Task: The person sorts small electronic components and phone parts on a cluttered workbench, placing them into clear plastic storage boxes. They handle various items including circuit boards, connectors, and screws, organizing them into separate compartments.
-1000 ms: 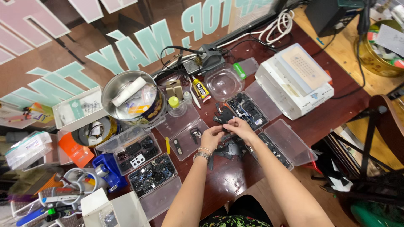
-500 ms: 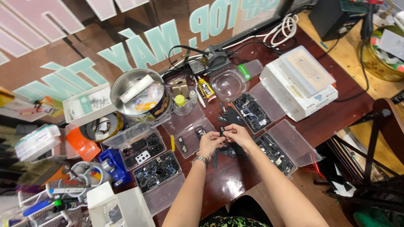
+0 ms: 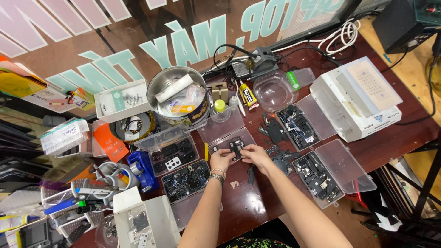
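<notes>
My left hand (image 3: 221,159) and my right hand (image 3: 254,155) meet over the dark red table (image 3: 248,202), fingertips pinching a small black electronic part (image 3: 237,146) between them. A beaded bracelet sits on my left wrist. The part is held just above a clear plastic lid (image 3: 220,143). To the right of my hands lies a loose heap of small black parts (image 3: 281,158). Dark tweezers (image 3: 251,173) rest on the table under my right forearm.
Clear compartment boxes of black parts sit left (image 3: 177,154), lower left (image 3: 188,180), upper right (image 3: 296,123) and right (image 3: 319,174). A metal tin (image 3: 179,94), glue tube (image 3: 248,95), clear bowl (image 3: 271,89), white machine (image 3: 356,98) and blue tape dispenser (image 3: 140,167) surround them.
Both hands have shifted left, from the loose heap of parts to over the clear lid, carrying a small black part. The camera view has also swung.
</notes>
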